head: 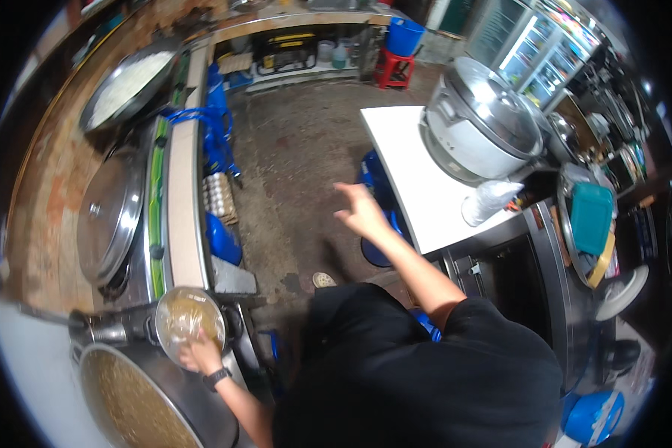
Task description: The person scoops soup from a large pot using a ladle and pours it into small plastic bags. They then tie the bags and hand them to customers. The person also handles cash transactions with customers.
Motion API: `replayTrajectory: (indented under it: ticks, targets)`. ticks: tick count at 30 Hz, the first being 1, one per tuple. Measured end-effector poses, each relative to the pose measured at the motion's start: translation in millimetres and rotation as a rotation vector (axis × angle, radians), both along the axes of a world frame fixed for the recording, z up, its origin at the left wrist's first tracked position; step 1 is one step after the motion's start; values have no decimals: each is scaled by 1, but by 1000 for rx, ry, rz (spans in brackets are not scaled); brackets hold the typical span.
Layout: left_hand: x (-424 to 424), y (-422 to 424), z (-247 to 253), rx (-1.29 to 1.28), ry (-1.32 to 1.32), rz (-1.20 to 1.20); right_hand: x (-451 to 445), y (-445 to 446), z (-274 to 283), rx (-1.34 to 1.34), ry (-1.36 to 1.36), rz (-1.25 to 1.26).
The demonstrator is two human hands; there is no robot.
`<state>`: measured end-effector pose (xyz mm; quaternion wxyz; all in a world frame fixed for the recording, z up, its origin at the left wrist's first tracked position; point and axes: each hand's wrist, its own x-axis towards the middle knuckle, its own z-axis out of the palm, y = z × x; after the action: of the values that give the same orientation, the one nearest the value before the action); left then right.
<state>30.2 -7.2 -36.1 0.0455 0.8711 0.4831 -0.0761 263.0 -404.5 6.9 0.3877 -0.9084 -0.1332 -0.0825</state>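
Observation:
My left hand [203,354], with a dark watch on its wrist, is at the near rim of a round two-handled pot [219,302]. Crinkled clear plastic [187,316] shows at the pot's mouth, with something yellow-brown under or inside it. The fingers touch or overlap the plastic; blur hides whether they grip it. Just below stands a large metal pot [173,400] of brown, chunky liquid food. Over the floor, my right hand [361,213] reaches forward with nothing in it, thumb and fingers apart.
A white table [392,145] at right bears a large rice cooker [481,123] and a plastic-wrapped stack [487,204]. Along the left counter stand a lidded pan [109,224] and a wok [129,92] of white food. Egg trays [219,196] and a blue cylinder [223,238] sit below.

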Motion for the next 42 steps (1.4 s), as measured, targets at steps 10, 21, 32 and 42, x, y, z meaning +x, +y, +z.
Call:
replayTrajectory:
  ticks: [10, 21, 32, 42]
  targets:
    - [-5, -2, -21, 262, -184, -14, 15, -377, 7, -904, 97, -798]
    - [59, -161, 39, 46, -773, -144, 17, -539, -33, -620, 275, -259]
    - [-41, -350, 8, -1220, -319, 176, 59, -39, -8, -324, 654, 1376]
    - [-46, -405, -169, -630, -785, 610, -179, 80, -56, -1105, 34, 2463]
